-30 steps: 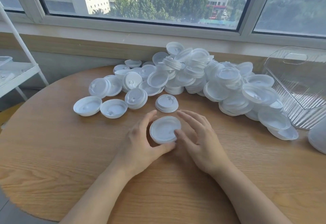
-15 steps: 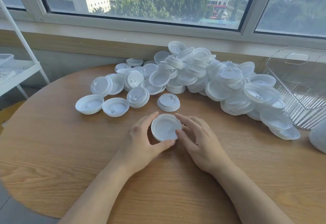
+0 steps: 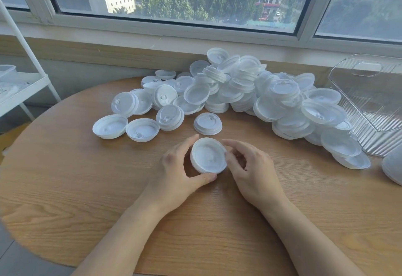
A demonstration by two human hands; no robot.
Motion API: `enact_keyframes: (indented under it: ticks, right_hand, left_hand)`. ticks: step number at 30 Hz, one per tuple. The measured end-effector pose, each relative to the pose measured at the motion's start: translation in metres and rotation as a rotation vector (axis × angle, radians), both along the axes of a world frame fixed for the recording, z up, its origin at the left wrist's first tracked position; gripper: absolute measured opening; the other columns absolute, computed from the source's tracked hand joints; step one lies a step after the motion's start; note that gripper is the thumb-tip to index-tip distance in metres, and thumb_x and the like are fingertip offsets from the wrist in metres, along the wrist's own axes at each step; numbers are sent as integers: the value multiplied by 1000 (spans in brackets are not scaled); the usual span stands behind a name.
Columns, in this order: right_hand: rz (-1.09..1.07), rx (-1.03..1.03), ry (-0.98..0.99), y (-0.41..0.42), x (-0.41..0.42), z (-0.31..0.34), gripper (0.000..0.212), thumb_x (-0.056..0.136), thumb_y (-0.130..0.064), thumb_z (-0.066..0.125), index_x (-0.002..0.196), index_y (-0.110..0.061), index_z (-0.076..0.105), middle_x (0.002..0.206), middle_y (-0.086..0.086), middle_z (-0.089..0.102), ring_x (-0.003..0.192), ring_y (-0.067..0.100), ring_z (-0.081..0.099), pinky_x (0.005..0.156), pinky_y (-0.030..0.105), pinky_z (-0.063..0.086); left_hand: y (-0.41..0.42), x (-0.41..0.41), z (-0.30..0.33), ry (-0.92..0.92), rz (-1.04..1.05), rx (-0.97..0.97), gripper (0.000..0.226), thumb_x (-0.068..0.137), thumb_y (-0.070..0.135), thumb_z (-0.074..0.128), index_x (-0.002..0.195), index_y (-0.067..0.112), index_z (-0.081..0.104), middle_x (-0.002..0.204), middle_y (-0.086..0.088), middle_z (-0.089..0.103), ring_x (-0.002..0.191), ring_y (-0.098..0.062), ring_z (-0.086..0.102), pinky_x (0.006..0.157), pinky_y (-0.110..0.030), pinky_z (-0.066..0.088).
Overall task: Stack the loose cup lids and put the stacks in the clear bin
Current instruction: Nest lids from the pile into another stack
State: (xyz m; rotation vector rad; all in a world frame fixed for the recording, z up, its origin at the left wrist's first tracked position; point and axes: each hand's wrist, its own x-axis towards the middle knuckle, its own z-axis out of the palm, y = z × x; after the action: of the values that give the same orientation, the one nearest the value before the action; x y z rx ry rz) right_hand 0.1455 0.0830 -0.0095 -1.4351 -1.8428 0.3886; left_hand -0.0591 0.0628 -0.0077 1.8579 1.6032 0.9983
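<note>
Standing at far left, a white shelf [image 3: 21, 84]. Lying upturned on the wooden tabletop [image 3: 65, 188], two loose lids [image 3: 110, 126]. Gripping a white lid [image 3: 208, 155] between thumb and curled fingers, the left hand [image 3: 176, 173]. Pinching the same lid's right rim, the right hand [image 3: 252, 171]. Sprawling behind, a heap of lids [image 3: 272, 97]. Sitting at far right, the clear bin [image 3: 374, 101].

A round table of light wood [image 3: 65, 188] stands below a wide window with grey metal frames [image 3: 304, 3], through which daylight, green trees and pale buildings show, and a white metal shelf rack [image 3: 26, 84] stands at the left.
</note>
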Motion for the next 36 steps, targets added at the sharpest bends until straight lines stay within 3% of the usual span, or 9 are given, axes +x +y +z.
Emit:
enact_keyframes:
  ticks: [5, 9, 13, 20, 25, 28, 32, 36]
  right_hand:
    - [35, -5, -15, -1, 1, 0, 38, 98, -43, 66, 135, -34, 68, 102, -20, 56, 93, 8, 57, 82, 24, 48]
    - [44, -28, -62, 2, 1, -3, 38, 99, -45, 64, 135, -33, 68, 104, -19, 58, 94, 4, 56, 84, 24, 48]
    - [86, -75, -63, 3, 2, -3, 40, 101, -49, 58, 137, -33, 67, 106, -19, 59, 97, 3, 56, 89, 27, 48]
    - [71, -92, -4, 16, 2, -2, 44, 98, -44, 64, 141, -35, 61, 115, -18, 57, 105, 3, 55, 99, 29, 47]
    - [-71, -113, -120, 48, -5, -3, 75, 92, -53, 71, 156, -31, 41, 143, -9, 53, 134, 14, 46, 115, 37, 34]
    - [-95, -150, -230, 64, -18, -1, 87, 89, -64, 68, 161, -33, 29, 158, -7, 44, 146, 19, 35, 118, 39, 25]
    - [-87, -166, -255, 85, -32, -2, 96, 86, -71, 65, 163, -30, 25, 160, -2, 44, 150, 21, 32, 119, 42, 23]
    - [-76, -160, -266, 95, -38, -3, 98, 85, -76, 63, 162, -29, 26, 151, -1, 52, 146, 21, 37, 118, 42, 25]
  left_hand:
    - [-1, -2, 3, -40, -49, -39, 101, 69, 76, 77, 156, 44, 39, 146, 27, 55, 134, 7, 48, 113, -22, 38]
    - [0, -1, 3, 11, -33, -37, 87, 75, 73, 73, 153, 44, 47, 148, 21, 54, 138, 3, 44, 117, -27, 37]
    - [-2, 1, 4, 62, -40, -46, 99, 67, 81, 70, 155, 42, 43, 149, 20, 50, 141, 0, 40, 116, -27, 34]
    - [4, -4, 5, 64, 71, -10, 99, 71, 60, 88, 155, 30, 46, 152, 13, 52, 142, -7, 44, 119, -30, 34]
    - [12, -18, 6, 60, 187, -12, 96, 70, 64, 84, 151, 25, 52, 148, 8, 57, 140, -13, 47, 118, -41, 38]
    - [11, -24, 9, 75, 209, 0, 96, 70, 64, 85, 151, 27, 50, 145, 10, 56, 139, -13, 45, 117, -37, 34]
    - [11, -32, 10, 106, 222, -14, 103, 69, 66, 85, 155, 27, 45, 148, 9, 56, 140, -13, 45, 118, -36, 33]
    - [12, -35, 9, 114, 223, 0, 86, 74, 60, 84, 148, 29, 52, 141, 13, 59, 134, -11, 47, 108, -29, 32]
